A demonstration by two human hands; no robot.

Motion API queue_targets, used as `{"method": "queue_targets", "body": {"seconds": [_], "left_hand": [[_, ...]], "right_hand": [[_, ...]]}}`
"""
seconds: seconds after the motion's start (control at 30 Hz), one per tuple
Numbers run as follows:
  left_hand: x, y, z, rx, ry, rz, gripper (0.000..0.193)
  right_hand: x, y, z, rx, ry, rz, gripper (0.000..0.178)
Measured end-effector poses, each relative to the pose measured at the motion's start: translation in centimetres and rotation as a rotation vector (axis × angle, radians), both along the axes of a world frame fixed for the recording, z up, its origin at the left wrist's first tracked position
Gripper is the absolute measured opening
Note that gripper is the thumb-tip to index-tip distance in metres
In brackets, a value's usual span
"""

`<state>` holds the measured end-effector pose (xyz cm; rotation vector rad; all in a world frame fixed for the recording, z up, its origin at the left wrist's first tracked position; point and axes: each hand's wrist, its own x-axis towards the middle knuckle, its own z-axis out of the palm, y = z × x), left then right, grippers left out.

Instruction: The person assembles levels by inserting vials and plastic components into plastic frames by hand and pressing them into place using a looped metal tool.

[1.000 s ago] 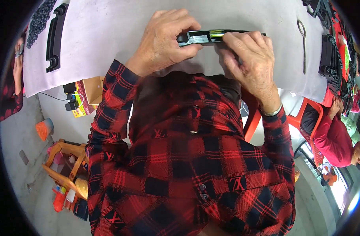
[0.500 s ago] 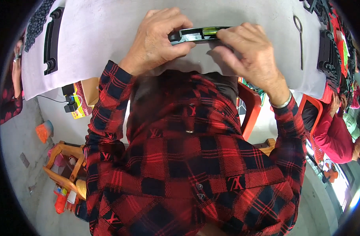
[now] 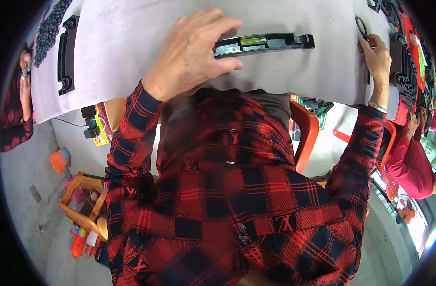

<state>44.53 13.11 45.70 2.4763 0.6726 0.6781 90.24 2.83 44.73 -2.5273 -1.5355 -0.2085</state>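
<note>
A narrow black spirit level body (image 3: 301,42) lies on the cloth-covered table, with a yellow-green vial (image 3: 253,41) in its middle slot. Around its left end, my left hand (image 3: 192,55) is open, thumb and forefinger spread apart on either side; the palm hides that end. At the right, my right hand (image 3: 378,58) has its fingers closed on a thin dark rod with a looped end (image 3: 361,27). The rod's lower part shows beside the hand.
Another black level body (image 3: 67,55) lies at the table's left, by a heap of small dark pieces (image 3: 48,28). Black level bodies (image 3: 401,66) are stacked at the right edge. A red chair (image 3: 306,136) stands below. Other people sit at both sides.
My right hand has let go of the level body and moved right to the looped rod. My left hand has opened around the level body's left end.
</note>
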Motion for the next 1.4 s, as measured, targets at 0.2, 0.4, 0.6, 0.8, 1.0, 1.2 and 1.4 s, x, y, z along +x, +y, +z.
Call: {"method": "queue_targets", "body": {"seconds": [0.2,0.4,0.6,0.8,1.0,1.2,1.4], "left_hand": [[0.8,0.1,-0.2,-0.008,0.143,-0.032,0.038],[1.2,-0.6,0.7,-0.051,0.146,0.028,0.030],[1.2,0.3,1.8,-0.123,0.199,-0.038,0.034],[1.5,1.8,2.3,-0.212,0.211,-0.176,0.050],[2.8,3.5,2.5,-0.675,0.339,-0.303,0.050],[2.3,2.9,3.0,-0.828,0.135,-0.217,0.039],[3.0,3.4,4.4,-0.849,0.337,-0.166,0.026]], "right_hand": [[1.8,0.5,-0.3,-0.043,0.158,0.009,0.042],[1.2,0.8,0.5,-0.081,0.154,-0.032,0.044],[-1.4,0.5,0.6,-0.015,0.131,-0.068,0.051],[-5.5,-0.8,2.3,0.371,1.425,0.059,0.038],[-9.3,-2.5,1.7,0.386,1.872,0.182,0.056],[-13.6,-2.0,1.6,0.169,2.363,0.293,0.058],[-18.4,-0.8,2.6,0.285,1.945,0.178,0.044]]}}
